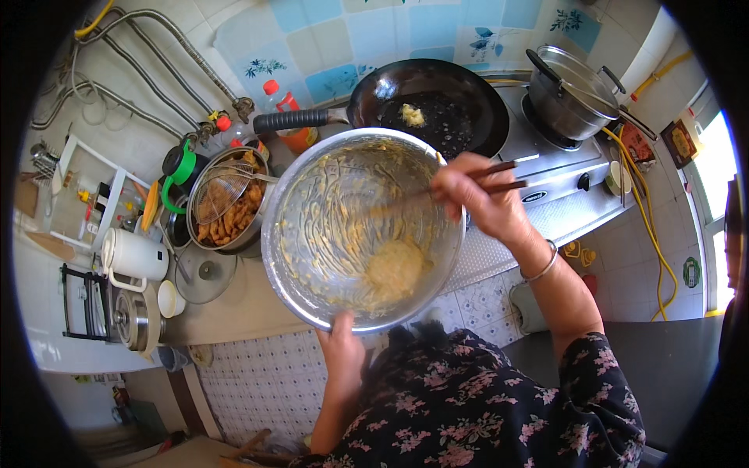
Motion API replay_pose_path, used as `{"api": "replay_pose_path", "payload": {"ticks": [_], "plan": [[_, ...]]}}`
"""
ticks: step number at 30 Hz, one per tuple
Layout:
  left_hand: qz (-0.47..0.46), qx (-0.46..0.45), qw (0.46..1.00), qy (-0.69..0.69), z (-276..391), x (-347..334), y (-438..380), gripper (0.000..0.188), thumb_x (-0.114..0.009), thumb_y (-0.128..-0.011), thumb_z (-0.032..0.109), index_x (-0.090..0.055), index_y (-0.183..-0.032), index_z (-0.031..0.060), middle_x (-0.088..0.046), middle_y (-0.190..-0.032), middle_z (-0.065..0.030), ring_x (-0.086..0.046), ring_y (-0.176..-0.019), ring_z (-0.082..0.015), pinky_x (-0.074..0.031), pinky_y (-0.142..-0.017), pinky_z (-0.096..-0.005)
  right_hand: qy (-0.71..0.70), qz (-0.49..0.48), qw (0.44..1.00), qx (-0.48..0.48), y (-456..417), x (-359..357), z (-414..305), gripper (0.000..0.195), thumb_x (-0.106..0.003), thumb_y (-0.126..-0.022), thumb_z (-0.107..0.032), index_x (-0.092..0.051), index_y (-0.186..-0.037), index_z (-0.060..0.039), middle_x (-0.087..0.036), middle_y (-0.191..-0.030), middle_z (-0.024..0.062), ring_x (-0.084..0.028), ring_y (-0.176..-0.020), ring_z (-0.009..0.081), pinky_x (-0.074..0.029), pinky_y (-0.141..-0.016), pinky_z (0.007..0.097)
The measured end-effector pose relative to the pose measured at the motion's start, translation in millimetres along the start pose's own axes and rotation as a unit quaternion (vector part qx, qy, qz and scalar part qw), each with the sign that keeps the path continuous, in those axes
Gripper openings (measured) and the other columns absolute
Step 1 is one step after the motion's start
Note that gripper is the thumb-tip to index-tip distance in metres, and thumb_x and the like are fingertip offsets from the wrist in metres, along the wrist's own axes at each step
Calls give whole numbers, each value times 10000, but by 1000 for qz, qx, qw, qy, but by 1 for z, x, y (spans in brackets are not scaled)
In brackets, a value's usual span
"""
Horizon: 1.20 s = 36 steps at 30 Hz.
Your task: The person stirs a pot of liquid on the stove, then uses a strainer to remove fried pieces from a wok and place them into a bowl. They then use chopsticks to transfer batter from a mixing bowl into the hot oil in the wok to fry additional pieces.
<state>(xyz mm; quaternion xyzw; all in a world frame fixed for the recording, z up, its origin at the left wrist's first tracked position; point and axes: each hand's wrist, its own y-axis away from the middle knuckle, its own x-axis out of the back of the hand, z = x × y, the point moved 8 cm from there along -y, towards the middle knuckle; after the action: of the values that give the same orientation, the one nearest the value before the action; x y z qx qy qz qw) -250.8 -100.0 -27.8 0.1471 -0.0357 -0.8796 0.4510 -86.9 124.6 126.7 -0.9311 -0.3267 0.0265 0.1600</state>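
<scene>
My left hand (pixel 340 351) grips the near rim of a large metal bowl (pixel 316 222), its thumb over the edge. The bowl is tilted, its inside streaked with batter. A lump of pale yellow batter (pixel 397 268) lies in its lower right part. In my right hand (pixel 477 196) is a pair of dark chopsticks (pixel 497 186); their lower ends are blurred inside the bowl. Behind the bowl stands a black wok (pixel 430 79) with bubbling oil and one piece of batter (pixel 412 115) in it.
At left, a wire skimmer (pixel 221 190) rests over a pot of fried pieces (pixel 234 219). A glass lid (pixel 205 281), white kettle (pixel 137 255) and small white bowl (pixel 170 299) stand nearby. Bottles (pixel 289 126) stand under the wok handle (pixel 298 120). A steel pot (pixel 570 93) occupies the right burner.
</scene>
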Motion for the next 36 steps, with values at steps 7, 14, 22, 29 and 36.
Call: {"api": "replay_pose_path", "payload": {"ticks": [7,14,22,29,36], "plan": [[7,-1,1000,1,2,0,-2,239,-502,-746,-27,-492,-985,-22,-511,-900,-50,-479,-817,-144,-391,-792,-294,11,58,997,42,7,13,-7,170,-552,-872,-155,-606,-889,5,-597,-697,53,-524,-535,75,-437,-460,200],[-17,-55,998,-22,5,1,-4,279,-502,-740,-18,-484,-1017,-36,-517,-926,-62,-487,-837,-156,-398,-793,-297,1,5,1000,27,18,6,1,177,-567,-863,-157,-606,-895,13,-596,-705,57,-523,-518,72,-433,-457,198],[14,0,1000,17,8,-3,1,268,-505,-738,-20,-489,-1005,-35,-510,-917,-62,-487,-824,-159,-401,-780,-294,16,-74,996,-48,22,-15,12,183,-558,-866,-146,-625,-836,22,-611,-713,86,-534,-496,79,-436,-426,206],[9,2,1000,-14,5,1,0,296,-501,-739,-23,-478,-1033,-37,-509,-929,-62,-487,-835,-158,-401,-785,-303,-30,25,999,-23,14,-3,12,188,-561,-867,-155,-603,-858,28,-602,-660,63,-530,-502,74,-443,-444,205],[4,12,1000,15,6,-6,0,308,-486,-740,-33,-472,-1048,-38,-509,-927,-59,-483,-825,-151,-401,-779,-297,-27,25,999,16,9,-7,-6,155,-563,-861,-133,-595,-869,19,-571,-669,48,-523,-535,84,-440,-471,215]]}}
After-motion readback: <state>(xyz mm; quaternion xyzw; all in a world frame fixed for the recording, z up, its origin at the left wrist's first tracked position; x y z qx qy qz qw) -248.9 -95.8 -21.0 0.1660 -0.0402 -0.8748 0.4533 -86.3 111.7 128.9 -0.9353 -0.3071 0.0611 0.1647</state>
